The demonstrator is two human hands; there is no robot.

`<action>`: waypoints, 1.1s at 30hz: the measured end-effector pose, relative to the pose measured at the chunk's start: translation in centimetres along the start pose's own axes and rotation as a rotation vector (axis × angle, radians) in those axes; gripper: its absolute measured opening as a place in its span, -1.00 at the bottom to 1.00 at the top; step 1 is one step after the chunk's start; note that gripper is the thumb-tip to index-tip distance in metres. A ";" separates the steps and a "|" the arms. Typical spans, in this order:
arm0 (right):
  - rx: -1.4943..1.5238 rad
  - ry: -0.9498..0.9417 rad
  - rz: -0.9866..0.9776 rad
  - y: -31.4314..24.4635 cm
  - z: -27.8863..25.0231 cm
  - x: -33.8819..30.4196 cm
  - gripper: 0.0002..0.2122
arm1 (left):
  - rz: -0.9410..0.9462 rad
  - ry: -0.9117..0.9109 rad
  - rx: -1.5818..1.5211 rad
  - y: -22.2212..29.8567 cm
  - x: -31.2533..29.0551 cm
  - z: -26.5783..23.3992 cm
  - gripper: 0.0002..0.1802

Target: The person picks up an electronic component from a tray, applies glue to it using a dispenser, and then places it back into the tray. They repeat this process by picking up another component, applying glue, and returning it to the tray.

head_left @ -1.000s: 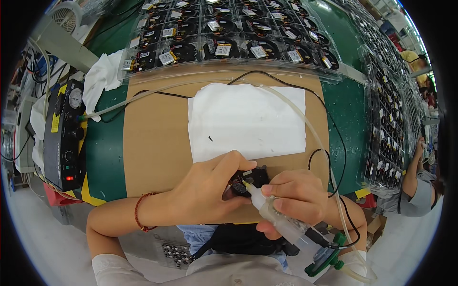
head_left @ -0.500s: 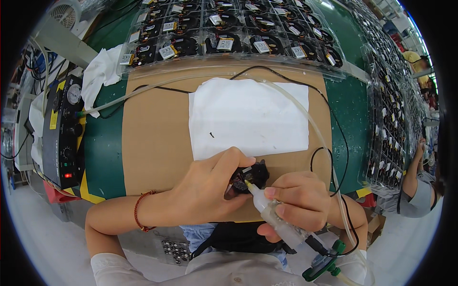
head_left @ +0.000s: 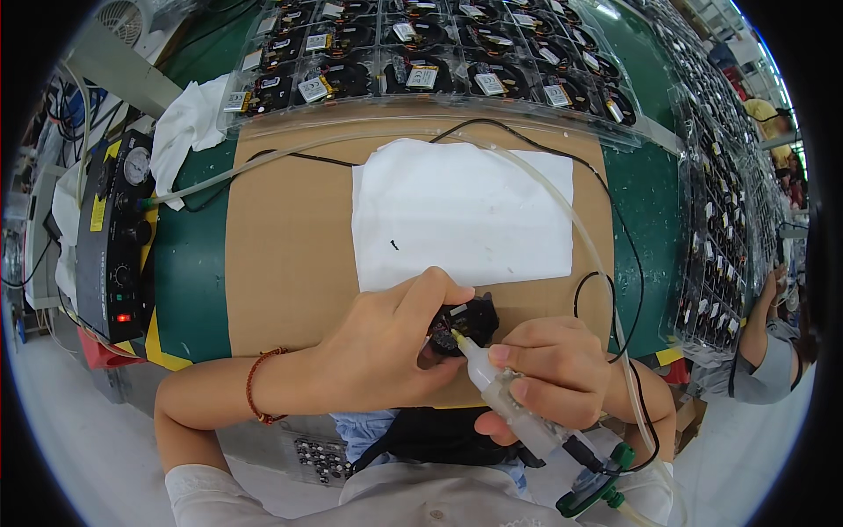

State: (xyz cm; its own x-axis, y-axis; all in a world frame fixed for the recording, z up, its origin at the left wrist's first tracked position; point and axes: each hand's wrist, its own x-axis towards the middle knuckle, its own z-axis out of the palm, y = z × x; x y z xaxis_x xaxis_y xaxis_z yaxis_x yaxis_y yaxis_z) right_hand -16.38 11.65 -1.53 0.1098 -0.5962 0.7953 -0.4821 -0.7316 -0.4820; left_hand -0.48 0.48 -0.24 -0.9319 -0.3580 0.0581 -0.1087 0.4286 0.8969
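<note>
My left hand (head_left: 395, 329) is closed round a small black electronic housing (head_left: 474, 321), thumb and fingers gripping its left side near the table's front edge. In my right hand (head_left: 553, 369) is a white dispensing syringe (head_left: 486, 373), held tilted with its yellowish tip at the open face of the housing. A black cable and a clear hose join the syringe's rear at a green fitting (head_left: 597, 479). Whether any fluid leaves the tip is too small to tell. Just beyond my hands lies a white cloth (head_left: 465, 220) with a small dark scrap (head_left: 394, 245) on it.
A dispenser controller box (head_left: 118, 237) with a gauge stands at the left, its hose (head_left: 263, 161) arching across the brown board (head_left: 285, 263). Clear trays (head_left: 430, 105) of black units line the back; more stacked trays (head_left: 716, 228) stand at right. Another person's arm (head_left: 760, 321) is far right.
The view has shifted very slightly. Both hands keep their hold, and the syringe tip stays at the housing.
</note>
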 end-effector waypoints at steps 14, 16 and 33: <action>-0.035 -0.004 -0.017 0.1 -0.1 0.2 -0.63 | 0.010 -0.007 0.027 0.0 0.0 -0.1 -0.49; -0.033 -0.007 -0.017 0.0 -0.1 0.2 -0.63 | 0.011 -0.007 0.024 0.0 0.0 -0.1 -0.49; -0.106 0.031 -0.114 0.2 0.7 0.1 -0.71 | 0.004 0.060 -0.006 -0.1 -0.1 -0.1 -0.51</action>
State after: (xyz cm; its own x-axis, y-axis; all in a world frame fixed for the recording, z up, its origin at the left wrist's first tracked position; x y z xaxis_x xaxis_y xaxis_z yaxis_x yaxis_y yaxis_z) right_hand -15.86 11.27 -1.79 0.1429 -0.4999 0.8542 -0.5573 -0.7539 -0.3479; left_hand -0.39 0.42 -0.32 -0.9100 -0.4053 0.0877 -0.1026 0.4251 0.8993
